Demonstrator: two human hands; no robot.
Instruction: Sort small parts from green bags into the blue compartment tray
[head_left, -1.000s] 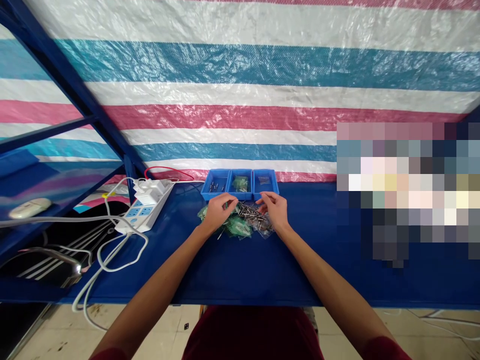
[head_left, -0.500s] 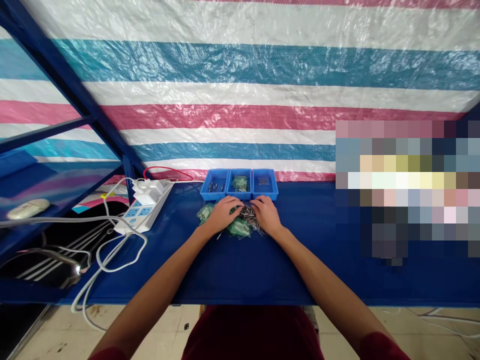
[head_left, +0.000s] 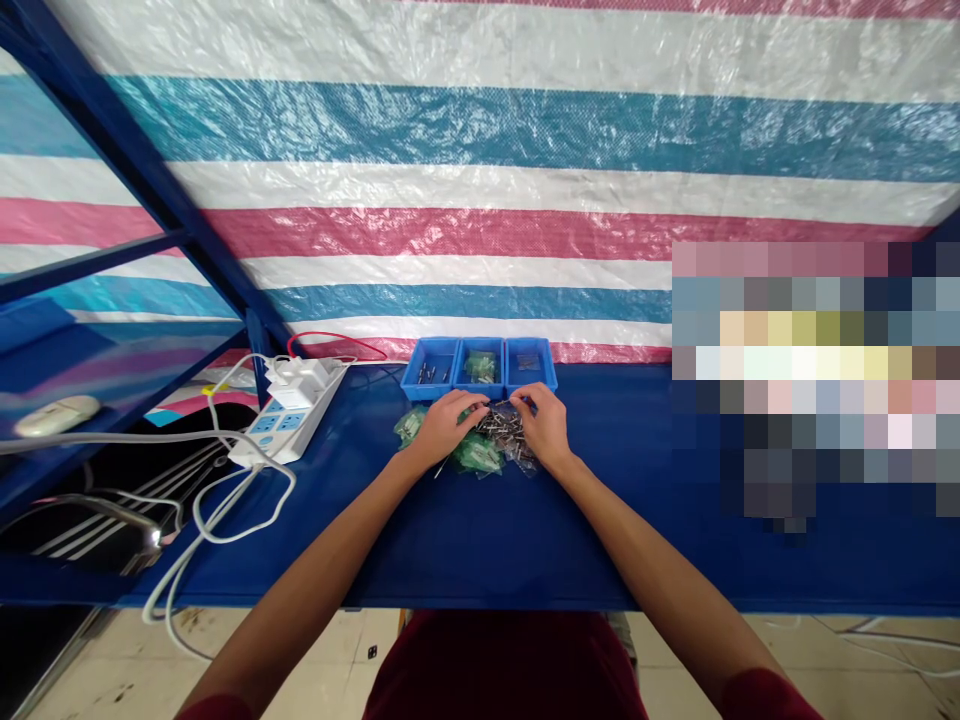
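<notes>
Well, taking the pile of small metal pieces [head_left: 501,432] as the middle of the dial, with noon pointing away from the person, I see it lying on the blue table [head_left: 487,545] right between the two hands. The left hand [head_left: 452,425] is at nine o'clock, arched low, its fingers curled narrow and its fingertips at the pile's far edge. The right hand [head_left: 545,424] is at three, thumb and fingers drawn close together, nearly facing the other fingertips. Whether either one pinches a piece I can't tell; it's too small from here.

One green bag [head_left: 480,455] lies just beside the pile, between seven and eight, and another green bag [head_left: 409,425] lies at nine, partly behind the left hand. A clear bag [head_left: 527,462] shows at five.

Three blue bins stand side by side beyond: the left bin [head_left: 426,392], between ten and eleven, holds a few metal pieces; the middle bin [head_left: 480,391], just before twelve, holds green bagging; the right bin [head_left: 546,365], just before one, has something clear in it. Well apart, at nine, is a white power strip [head_left: 296,425] with adapters [head_left: 295,382] plugged in.
</notes>
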